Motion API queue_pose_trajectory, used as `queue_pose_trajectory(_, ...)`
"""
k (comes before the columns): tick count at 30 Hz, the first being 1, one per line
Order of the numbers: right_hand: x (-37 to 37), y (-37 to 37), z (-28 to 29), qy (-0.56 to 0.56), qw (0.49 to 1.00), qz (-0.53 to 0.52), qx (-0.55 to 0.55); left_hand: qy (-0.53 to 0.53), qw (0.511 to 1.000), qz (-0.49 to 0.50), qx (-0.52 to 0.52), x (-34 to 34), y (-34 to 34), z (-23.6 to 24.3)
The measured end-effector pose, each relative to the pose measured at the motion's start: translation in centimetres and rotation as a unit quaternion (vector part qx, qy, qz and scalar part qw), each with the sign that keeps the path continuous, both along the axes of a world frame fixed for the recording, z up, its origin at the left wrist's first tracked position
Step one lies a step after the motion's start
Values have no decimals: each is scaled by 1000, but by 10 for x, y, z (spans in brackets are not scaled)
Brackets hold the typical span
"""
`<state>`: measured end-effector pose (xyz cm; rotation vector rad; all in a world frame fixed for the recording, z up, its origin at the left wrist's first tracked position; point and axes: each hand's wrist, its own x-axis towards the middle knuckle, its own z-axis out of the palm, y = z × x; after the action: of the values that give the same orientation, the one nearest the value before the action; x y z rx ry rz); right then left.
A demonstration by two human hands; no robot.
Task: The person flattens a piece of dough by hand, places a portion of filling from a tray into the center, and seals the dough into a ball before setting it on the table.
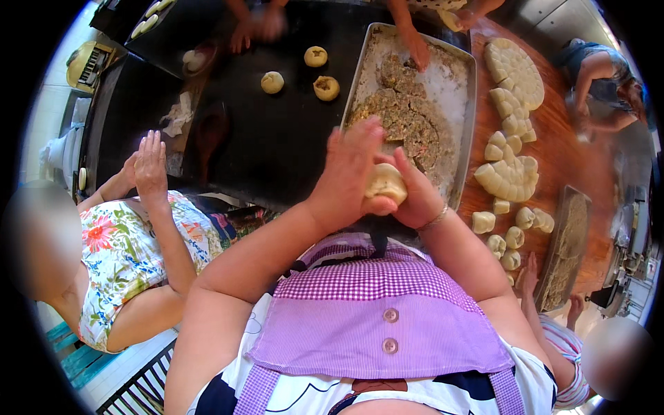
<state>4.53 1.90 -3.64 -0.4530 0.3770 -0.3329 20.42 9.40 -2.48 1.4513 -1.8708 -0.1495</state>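
Between my left hand (346,173) and my right hand (415,190) is a round, pale dough ball (386,181), cupped at chest height over the near edge of a black griddle (242,152). My left fingers point upward along the ball's side, and my right hand wraps its other side, partly hidden behind it. Just beyond my hands is a metal tray (445,90) holding a chopped, mottled brownish filling (404,117). Three dough balls (316,57) sit on the griddle to the left of the tray, two of them showing brown centres.
A wooden table (581,173) at right bears cut dough pieces (512,66) and a long narrow tray (567,242). Co-workers surround me: one in a floral top (131,263) at left, hands (415,45) beyond the tray, a person (602,83) at far right, another (560,360) at lower right.
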Motion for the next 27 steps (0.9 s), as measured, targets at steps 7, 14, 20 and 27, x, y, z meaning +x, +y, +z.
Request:
queue_pose_trajectory(7,36,27,-8,21,983,-182,12,169,985,5,-18,-15,4,-9)
queue_pose_trajectory(14,30,16,-5,-24,994,-79,66,150,975,-163,24,28,-5,-26)
queue_pose_trajectory(20,43,0,-14,62,996,-35,54,41,998,-3,51,39,-7,-18)
queue_pose_trajectory(27,59,34,-42,35,990,-134,27,240,966,83,-53,11,3,-40)
